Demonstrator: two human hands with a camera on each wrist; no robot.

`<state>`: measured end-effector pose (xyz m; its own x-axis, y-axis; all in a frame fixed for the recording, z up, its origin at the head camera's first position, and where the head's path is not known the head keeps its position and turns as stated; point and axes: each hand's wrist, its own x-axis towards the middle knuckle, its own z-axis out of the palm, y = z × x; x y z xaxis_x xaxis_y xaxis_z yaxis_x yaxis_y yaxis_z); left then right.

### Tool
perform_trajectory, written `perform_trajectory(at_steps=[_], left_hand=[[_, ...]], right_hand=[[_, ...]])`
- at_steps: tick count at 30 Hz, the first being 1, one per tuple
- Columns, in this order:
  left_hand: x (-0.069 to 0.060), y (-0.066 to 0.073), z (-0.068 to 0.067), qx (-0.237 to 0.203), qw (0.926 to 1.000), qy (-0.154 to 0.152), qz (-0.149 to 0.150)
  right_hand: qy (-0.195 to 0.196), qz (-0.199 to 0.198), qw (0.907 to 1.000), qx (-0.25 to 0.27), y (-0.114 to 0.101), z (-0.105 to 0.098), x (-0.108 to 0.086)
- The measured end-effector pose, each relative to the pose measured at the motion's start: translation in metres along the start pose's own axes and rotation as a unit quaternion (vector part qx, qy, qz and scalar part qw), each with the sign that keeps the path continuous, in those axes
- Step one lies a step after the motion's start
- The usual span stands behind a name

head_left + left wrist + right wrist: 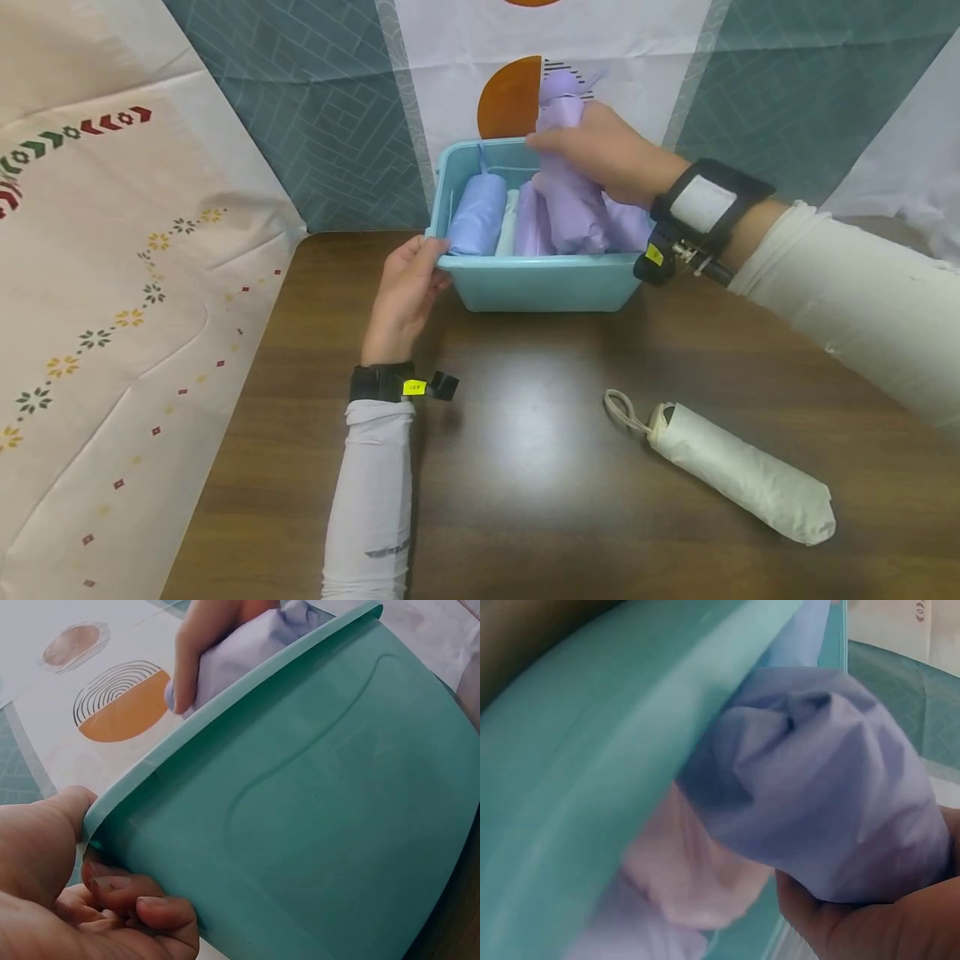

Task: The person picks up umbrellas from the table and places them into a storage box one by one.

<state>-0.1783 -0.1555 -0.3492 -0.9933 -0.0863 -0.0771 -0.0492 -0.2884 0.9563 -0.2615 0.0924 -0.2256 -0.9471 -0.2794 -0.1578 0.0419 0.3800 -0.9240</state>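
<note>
My right hand [603, 150] grips a lilac folded umbrella [573, 200] near its handle end, tilted with its lower part down in the light blue plastic bin [551, 283]. In the right wrist view the gathered cloth end of that lilac umbrella [817, 780] shows beside the bin wall. My left hand [405, 292] pinches the bin's rim at its front left corner, thumb on top and fingers curled beneath, as the left wrist view also shows. Inside the bin lie a blue folded umbrella [478, 215], a pale green one [507, 223] and more lilac ones [531, 221], partly hidden.
A cream folded umbrella [742, 471] with a wrist loop lies on the brown wooden table [510, 500], front right of the bin. Patterned cloth [315, 117] hangs behind the bin. Another printed cloth [112, 275] borders the table on the left.
</note>
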Motion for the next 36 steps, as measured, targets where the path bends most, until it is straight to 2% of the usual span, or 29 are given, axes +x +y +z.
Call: perform_trajectory(at_steps=[10,16,23,26,30,34,36], left_hand=[[0.001,0.000,-0.001,-0.005,1.0000,0.004,-0.004],[0.002,0.000,-0.002,-0.007,1.0000,-0.001,-0.006],[0.002,0.000,-0.001,-0.009,0.9999,0.001,-0.005],[0.002,-0.001,-0.001,-0.010,0.9999,0.000,-0.006],[0.002,-0.002,-0.002,-0.006,1.0000,-0.001,-0.007],[0.001,-0.002,-0.002,-0.008,1.0000,-0.002,-0.006],[0.001,-0.001,-0.003,-0.008,0.9999,-0.001,-0.006]], right_hand=[[-0.055,0.099,0.9934,0.018,-0.003,0.021,0.009],[-0.082,0.166,0.9825,0.023,-0.006,0.029,0.015],[-0.114,0.219,0.9684,0.035,-0.006,0.029,0.017],[-0.127,0.237,0.9629,0.023,-0.005,0.026,0.016],[-0.156,0.231,0.9601,-0.029,-0.004,0.022,0.012],[-0.180,0.186,0.9609,-0.099,-0.004,0.021,0.009],[-0.185,0.168,0.9613,-0.117,-0.005,0.022,0.009]])
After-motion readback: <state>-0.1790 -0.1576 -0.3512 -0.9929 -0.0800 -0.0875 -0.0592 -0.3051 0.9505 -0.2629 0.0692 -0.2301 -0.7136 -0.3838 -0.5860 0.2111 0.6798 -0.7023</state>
